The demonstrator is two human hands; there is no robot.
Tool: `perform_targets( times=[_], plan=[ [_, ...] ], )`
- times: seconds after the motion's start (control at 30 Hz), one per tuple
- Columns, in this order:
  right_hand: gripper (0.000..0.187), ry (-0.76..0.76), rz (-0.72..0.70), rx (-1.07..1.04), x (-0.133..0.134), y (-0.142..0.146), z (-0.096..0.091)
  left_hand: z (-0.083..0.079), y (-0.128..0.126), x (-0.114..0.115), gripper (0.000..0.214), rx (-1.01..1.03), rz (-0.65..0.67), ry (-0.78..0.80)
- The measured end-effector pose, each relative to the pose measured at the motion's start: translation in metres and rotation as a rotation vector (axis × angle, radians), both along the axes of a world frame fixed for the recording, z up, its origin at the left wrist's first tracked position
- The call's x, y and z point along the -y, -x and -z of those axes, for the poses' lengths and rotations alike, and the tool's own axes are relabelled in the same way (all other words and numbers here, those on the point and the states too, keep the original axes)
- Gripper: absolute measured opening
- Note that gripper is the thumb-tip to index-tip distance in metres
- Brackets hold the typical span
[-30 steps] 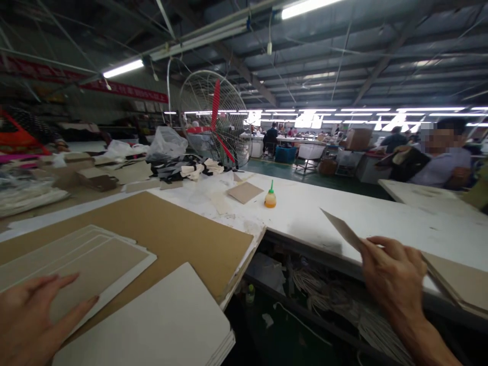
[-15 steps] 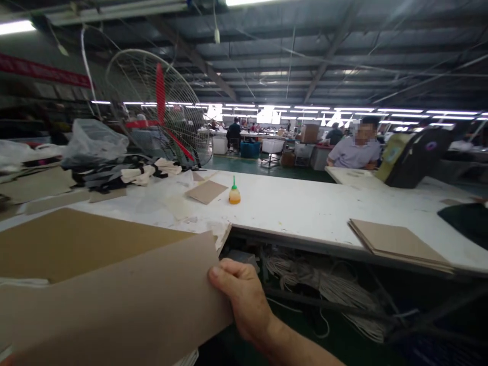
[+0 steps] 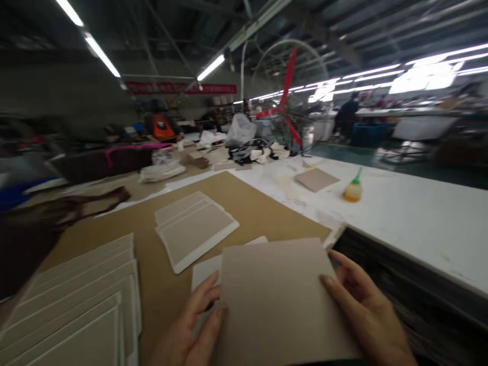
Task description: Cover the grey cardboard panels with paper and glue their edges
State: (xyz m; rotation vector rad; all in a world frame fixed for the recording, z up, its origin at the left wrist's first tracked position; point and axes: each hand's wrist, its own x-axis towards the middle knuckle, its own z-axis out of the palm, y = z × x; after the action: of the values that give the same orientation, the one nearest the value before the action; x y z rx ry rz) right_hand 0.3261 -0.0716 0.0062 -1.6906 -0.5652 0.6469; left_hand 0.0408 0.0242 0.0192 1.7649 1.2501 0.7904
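Note:
A plain grey-brown cardboard sheet [image 3: 274, 300] is held between both hands, low in the view. My left hand [image 3: 194, 325] grips its left edge, thumb on top. At the right edge, my right hand [image 3: 362, 305] pinches it with the thumb on the face and fingers behind. Partly hidden under the sheet lies a white-edged panel [image 3: 206, 269]. Farther back, a few overlapping white-edged panels [image 3: 198, 229] rest on the brown board [image 3: 251, 198]. A fanned row of similar panels [image 3: 76, 315] lies at the left.
A glue bottle [image 3: 353, 189] with a green nozzle stands on the white table [image 3: 412, 203], beside a small cardboard piece [image 3: 316, 179]. A dark gap [image 3: 404, 284] opens below the table edge at right. A large fan [image 3: 284, 101] and fabric scraps [image 3: 259, 151] are behind.
My view has swung left, bringing the panels into sight. The cardboard sheet now lies in front of me, and my left hand has come into clear view on its left edge.

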Motion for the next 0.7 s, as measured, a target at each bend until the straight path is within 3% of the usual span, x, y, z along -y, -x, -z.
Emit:
perform_targets(
  times=[0.13, 0.27, 0.4, 0.5, 0.7],
  plan=[
    [0.079, 0.193, -0.141, -0.090, -0.013, -0.008, 0.020, 0.010, 0.024, 0.014, 0.057, 0.005, -0.027, 0.149],
    [0.073, 0.216, -0.259, -0.024, -0.035, -0.005, 0.030, 0.020, 0.038, 0.016, 0.059, 0.132, -0.079, 0.335],
    [0.073, 0.221, -0.297, 0.049, -0.057, -0.001, 0.033, 0.018, 0.038, 0.008, 0.053, 0.256, -0.051, 0.400],
    [0.074, 0.244, -0.302, 0.147, -0.070, -0.004, 0.037, 0.017, 0.036, 0.000, 0.045, 0.195, -0.050, 0.373],
    [0.072, 0.303, -0.476, 0.280, -0.091, -0.021, 0.046, 0.021, 0.032, -0.015, 0.039, -0.044, -0.089, 0.169]
  ],
)
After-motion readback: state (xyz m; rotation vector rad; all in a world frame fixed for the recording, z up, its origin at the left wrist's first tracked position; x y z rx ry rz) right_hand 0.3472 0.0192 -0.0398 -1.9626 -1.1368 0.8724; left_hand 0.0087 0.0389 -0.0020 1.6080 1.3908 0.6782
